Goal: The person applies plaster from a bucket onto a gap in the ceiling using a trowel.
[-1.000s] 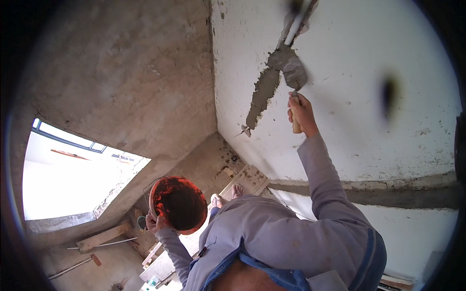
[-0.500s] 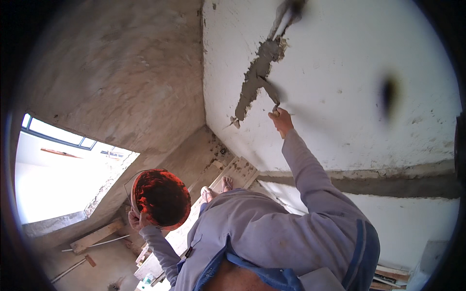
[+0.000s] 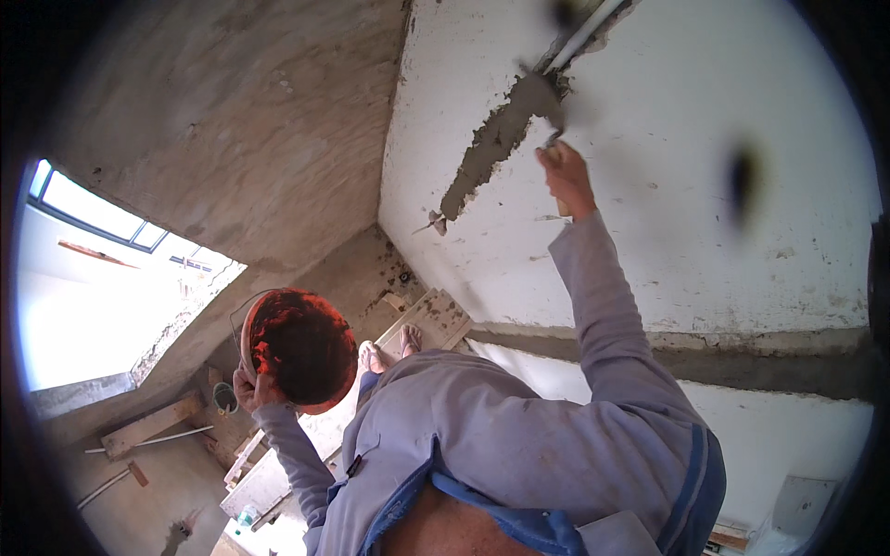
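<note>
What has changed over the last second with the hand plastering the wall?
The right hand has swept its trowel up along the grey mortar streak on the white wall, toward the pipe. The left hand still holds the round orange bowl low at the side.

A window opening (image 3: 102, 269) on the left lets in bright light. Below it, wooden planks (image 3: 148, 424) and a thin white pipe (image 3: 139, 443) lie on the floor. A wooden board (image 3: 428, 320) lies near the corner of the walls. A grey horizontal band (image 3: 760, 357) crosses the white wall (image 3: 705, 241).
</note>
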Demonstrator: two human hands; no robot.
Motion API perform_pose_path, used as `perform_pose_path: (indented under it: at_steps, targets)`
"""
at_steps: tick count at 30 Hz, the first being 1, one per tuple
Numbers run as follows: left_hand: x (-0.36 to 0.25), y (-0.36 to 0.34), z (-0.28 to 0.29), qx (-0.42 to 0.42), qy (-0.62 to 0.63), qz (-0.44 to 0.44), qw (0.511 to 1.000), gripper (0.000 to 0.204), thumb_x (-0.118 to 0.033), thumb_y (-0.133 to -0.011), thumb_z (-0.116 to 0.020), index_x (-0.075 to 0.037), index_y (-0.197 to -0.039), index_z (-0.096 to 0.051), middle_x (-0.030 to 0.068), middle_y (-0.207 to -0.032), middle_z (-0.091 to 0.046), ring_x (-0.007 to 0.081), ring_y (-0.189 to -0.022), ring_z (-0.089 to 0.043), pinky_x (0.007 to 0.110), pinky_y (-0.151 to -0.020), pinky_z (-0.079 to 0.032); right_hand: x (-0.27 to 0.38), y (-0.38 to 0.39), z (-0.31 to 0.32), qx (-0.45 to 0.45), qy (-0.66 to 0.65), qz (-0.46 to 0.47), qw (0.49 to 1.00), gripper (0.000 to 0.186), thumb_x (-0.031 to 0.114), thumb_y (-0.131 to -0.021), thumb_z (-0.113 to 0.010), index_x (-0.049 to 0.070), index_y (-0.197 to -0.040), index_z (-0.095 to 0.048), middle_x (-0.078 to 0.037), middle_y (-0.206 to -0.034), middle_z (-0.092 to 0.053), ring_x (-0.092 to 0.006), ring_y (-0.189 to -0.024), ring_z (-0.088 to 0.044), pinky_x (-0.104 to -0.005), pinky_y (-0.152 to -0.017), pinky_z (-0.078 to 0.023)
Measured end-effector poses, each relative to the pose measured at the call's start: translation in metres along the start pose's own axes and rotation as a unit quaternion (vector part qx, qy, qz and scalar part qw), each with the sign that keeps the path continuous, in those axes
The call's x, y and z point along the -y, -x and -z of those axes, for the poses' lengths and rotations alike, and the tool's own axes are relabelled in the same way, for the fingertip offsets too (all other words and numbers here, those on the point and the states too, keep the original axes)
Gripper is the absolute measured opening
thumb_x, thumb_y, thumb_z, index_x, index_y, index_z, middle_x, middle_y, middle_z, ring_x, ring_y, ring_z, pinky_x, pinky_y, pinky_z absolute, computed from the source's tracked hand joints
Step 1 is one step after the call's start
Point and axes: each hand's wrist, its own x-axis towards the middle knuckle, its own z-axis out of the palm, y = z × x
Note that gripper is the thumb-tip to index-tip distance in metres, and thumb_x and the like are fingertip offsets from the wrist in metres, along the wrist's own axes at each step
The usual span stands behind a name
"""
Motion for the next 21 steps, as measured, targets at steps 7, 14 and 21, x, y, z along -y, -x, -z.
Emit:
perform_pose_path:
  at_steps: [7,14,21]
  targets:
    - [0.014,0.004,0.033,-0.016,-0.109,0.071,0.991,0.023,0.003,-0.056,-0.052,-0.011,-0.063,-0.035,-0.0019,-0.069,-0.045,0.0070,-0.057,-0.035,0.017,-0.054,-0.032,-0.020,-0.008,-0.025,-0.121,0.062,0.094,0.986,0.032,0.031,-0.083,-0.060,0.000,-0.089,-0.055,-0.022,-0.085,-0.063,-0.0385,-0.084,-0.060,-0.0441,-0.072,-0.047]
    - [0.018,-0.005,0.015,0.015,-0.100,0.066,0.993,0.023,0.004,-0.056,-0.051,-0.010,-0.062,-0.034,0.0008,-0.073,-0.046,0.0096,-0.065,-0.037,0.020,-0.063,-0.034,-0.128,0.003,-0.126,0.170,0.189,-0.107,0.961,0.046,0.038,-0.078,-0.060,0.004,-0.109,-0.055,-0.020,-0.113,-0.057,-0.0363,-0.109,-0.052,-0.0440,-0.092,-0.041]
    - [-0.003,-0.016,-0.017,0.041,-0.025,0.094,0.994,0.016,0.002,-0.058,-0.055,-0.005,-0.071,-0.049,0.0065,-0.083,-0.057,0.0146,-0.075,-0.053,0.028,-0.075,-0.045,-0.041,0.011,-0.024,-0.036,0.055,0.066,0.996,0.034,0.032,-0.082,-0.060,-0.001,-0.083,-0.053,-0.020,-0.080,-0.060,-0.0371,-0.076,-0.058,-0.0430,-0.068,-0.044]
